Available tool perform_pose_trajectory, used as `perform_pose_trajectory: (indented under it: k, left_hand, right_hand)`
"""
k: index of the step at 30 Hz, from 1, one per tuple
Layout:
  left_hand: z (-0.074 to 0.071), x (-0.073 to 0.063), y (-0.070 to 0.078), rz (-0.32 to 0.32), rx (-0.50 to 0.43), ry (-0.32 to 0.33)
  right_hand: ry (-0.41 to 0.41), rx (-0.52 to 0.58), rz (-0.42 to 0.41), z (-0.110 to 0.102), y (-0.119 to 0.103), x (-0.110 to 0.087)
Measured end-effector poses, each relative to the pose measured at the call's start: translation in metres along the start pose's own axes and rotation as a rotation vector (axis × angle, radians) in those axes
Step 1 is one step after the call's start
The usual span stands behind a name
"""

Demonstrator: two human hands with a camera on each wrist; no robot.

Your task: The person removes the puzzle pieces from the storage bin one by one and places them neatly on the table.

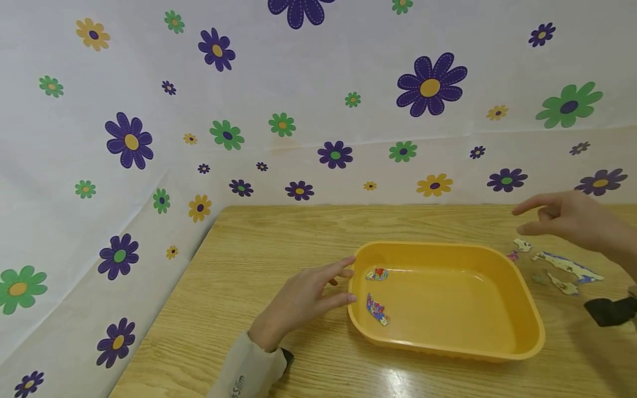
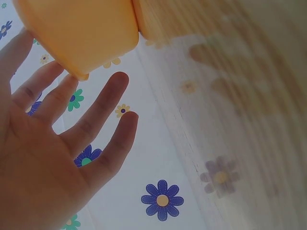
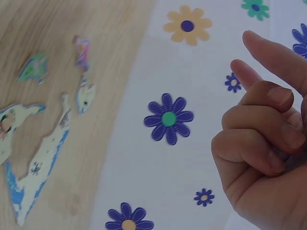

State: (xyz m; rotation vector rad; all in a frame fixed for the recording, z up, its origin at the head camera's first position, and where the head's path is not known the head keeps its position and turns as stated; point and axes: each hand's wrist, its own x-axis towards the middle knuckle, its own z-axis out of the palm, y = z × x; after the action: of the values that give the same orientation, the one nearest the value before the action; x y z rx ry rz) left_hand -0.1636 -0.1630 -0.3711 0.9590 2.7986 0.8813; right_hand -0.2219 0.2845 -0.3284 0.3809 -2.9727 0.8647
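A yellow plastic tray (image 1: 433, 351) stands on the wooden table. My left hand (image 1: 308, 293) is at its left wall, fingers extended, with fingertips touching or very close to the rim; in the left wrist view the hand is spread beside the tray's corner. Two small colourful printed pieces, an upper piece (image 1: 380, 274) and a lower piece (image 1: 376, 309), lie inside near the left wall. My right hand (image 1: 572, 218) hovers right of the tray, holding nothing. Its index finger and thumb stretch out while the other fingers curl. Below it lie several irregular flat printed pieces (image 3: 41, 167).
The wooden table (image 1: 249, 237) meets a white sheet with printed flowers (image 1: 308, 66) at the back and left. Among the loose pieces on the right are a green one (image 3: 34, 68) and a pink one (image 3: 82, 51). A dark strap (image 1: 609, 311) shows below the right wrist.
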Motion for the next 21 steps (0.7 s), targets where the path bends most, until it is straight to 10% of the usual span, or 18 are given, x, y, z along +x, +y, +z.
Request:
perform_pose_trajectory:
  k: [21]
  left_hand:
    - [-0.003,0.001,0.003,-0.012,0.006,-0.002]
  right_hand:
    - [-0.059,0.155,-0.039,0.000,-0.049,0.010]
